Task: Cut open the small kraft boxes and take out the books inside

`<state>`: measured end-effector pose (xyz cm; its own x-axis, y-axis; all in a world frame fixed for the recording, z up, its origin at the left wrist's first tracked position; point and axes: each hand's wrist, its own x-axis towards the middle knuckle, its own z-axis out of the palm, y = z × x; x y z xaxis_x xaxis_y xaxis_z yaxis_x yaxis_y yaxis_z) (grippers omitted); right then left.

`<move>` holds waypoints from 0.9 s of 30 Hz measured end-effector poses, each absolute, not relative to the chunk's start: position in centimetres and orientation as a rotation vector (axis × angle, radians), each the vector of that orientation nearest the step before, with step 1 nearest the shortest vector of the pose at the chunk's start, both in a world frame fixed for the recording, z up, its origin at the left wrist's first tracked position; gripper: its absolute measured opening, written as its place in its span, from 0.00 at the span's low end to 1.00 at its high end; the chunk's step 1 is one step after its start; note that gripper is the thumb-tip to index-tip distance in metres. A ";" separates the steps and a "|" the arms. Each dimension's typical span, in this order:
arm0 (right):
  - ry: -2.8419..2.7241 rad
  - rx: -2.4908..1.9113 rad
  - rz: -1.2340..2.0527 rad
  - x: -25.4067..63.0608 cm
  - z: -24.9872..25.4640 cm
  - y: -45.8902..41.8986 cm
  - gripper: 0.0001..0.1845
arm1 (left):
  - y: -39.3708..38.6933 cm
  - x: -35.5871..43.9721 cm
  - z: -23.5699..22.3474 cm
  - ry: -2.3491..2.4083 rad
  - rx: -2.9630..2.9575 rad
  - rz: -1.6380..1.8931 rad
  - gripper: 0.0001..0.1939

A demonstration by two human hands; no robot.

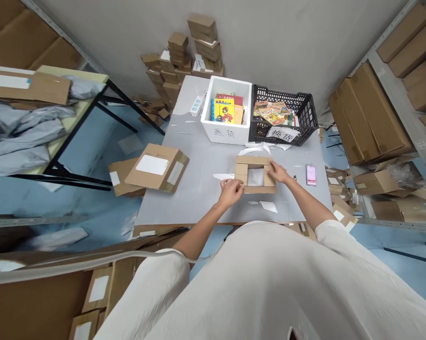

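In the head view a small brown cardboard box (pixel 257 189) lies on the grey table in front of me, its flaps partly folded inward around a rectangular gap. Something pale shows inside through that gap; its kind I cannot make out. My left hand (pixel 230 192) grips the box's near left corner, with the fingers bent at the flap edge. At the far right corner, my right hand (pixel 278 172) has its fingers curled over the flap. Scraps of white paper (pixel 268 206) lie close to the box.
Behind the box stand a white foam bin (pixel 227 134) and a black plastic crate (pixel 306 115), both holding books. A phone (pixel 311 174) rests at right. Labelled cartons (pixel 156 165) overhang the table's left edge. More boxes (pixel 204 42) are stacked by the wall.
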<state>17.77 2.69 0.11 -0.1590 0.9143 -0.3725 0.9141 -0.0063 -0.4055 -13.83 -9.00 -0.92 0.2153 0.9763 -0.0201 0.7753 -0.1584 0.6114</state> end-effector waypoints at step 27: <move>-2.138 -2.119 0.891 15.2 1.0 0.6 0.56 | -3.3 -16.7 -1.1 1.589 2.122 0.069 0.65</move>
<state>15.19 0.62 1.01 -0.0889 0.9200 -0.3818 0.9188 -0.0722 -0.3880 -16.75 -3.27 -1.06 0.3228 0.9150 -0.2422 0.8904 -0.2068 0.4056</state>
